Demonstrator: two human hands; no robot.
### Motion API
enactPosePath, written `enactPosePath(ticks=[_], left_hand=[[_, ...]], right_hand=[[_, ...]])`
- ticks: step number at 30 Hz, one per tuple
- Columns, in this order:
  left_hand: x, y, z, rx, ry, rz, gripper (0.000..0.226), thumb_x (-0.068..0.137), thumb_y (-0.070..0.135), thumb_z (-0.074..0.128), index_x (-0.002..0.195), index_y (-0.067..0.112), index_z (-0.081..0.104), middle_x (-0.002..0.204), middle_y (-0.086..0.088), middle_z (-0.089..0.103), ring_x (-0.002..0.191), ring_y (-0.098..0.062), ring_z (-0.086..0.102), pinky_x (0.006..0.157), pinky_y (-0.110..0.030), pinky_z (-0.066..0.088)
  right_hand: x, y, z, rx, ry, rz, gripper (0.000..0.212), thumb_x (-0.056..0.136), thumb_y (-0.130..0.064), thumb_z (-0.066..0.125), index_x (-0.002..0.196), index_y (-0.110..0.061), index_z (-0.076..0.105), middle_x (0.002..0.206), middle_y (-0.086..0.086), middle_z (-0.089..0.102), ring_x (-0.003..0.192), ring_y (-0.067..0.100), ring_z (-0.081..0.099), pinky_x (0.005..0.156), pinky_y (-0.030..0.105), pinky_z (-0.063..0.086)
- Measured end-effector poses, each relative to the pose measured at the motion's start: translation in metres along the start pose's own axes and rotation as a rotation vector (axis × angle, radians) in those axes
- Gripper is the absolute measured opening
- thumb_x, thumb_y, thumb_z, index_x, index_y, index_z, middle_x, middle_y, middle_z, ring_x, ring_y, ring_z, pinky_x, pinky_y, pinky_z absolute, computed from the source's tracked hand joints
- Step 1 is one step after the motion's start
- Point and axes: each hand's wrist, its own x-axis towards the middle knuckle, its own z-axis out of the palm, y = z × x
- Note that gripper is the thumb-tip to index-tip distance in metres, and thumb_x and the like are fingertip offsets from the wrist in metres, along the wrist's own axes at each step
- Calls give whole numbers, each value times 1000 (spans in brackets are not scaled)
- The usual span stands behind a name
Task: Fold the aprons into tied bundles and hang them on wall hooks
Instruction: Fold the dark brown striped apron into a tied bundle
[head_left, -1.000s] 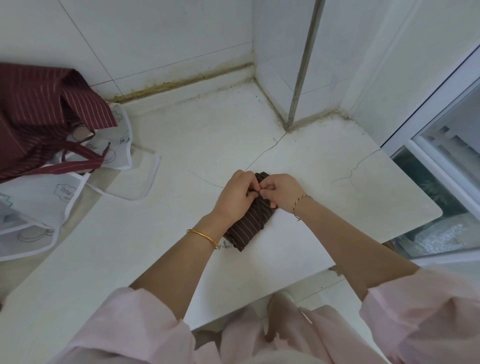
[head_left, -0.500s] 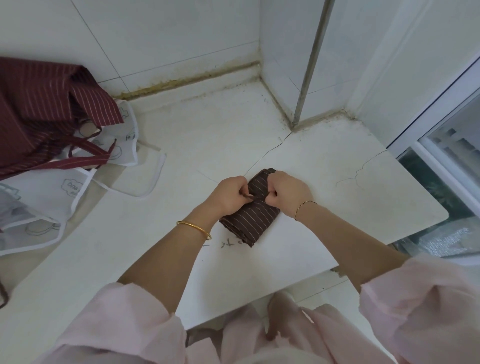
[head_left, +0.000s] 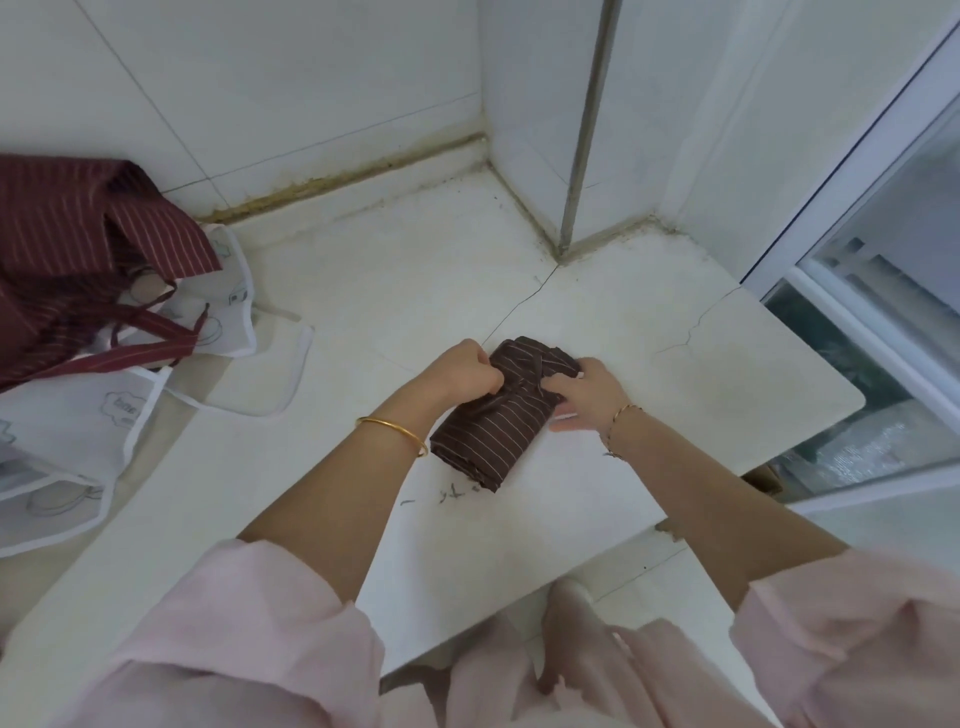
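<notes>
Centrally on the white stone counter (head_left: 675, 364) lies the brown pinstriped apron bundle (head_left: 488, 441), folded into a compact block with one corner pointing toward the person. The left hand (head_left: 467, 371) is fisted against its far left edge and grips a bunch of the fabric. The right hand (head_left: 587, 395) pinches the cloth on the far right side, with one finger lying along the counter beside it. The two hands are close together with the bundle's top between them.

Well to the left, a maroon striped apron (head_left: 78, 249) is heaped on white translucent aprons (head_left: 78, 431) spread across the counter. A metal pipe (head_left: 587, 130) rises in the tiled corner behind, and a window frame (head_left: 857, 208) borders the right.
</notes>
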Motion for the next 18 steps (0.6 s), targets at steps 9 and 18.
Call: enactPosePath(ticks=[9,18], left_hand=[[-12,46,-5,-18,59,268,27,90,31,58,97,6,62,92,-6,61,82,-18,57,73,-28,45],[-51,185,-34,-296,231,461,21,96,30,52,85,14,42,99,-18,62,88,-31,64,84,-50,54]], right_hand=[[-29,-34,-27,338,74,-279,42,85,6,62,115,-11,37,96,12,59,72,19,63,55,29,58],[-82,-153,-123,183,-60,-677,58,74,-9,70,124,-16,43,102,12,59,82,17,67,69,28,56]])
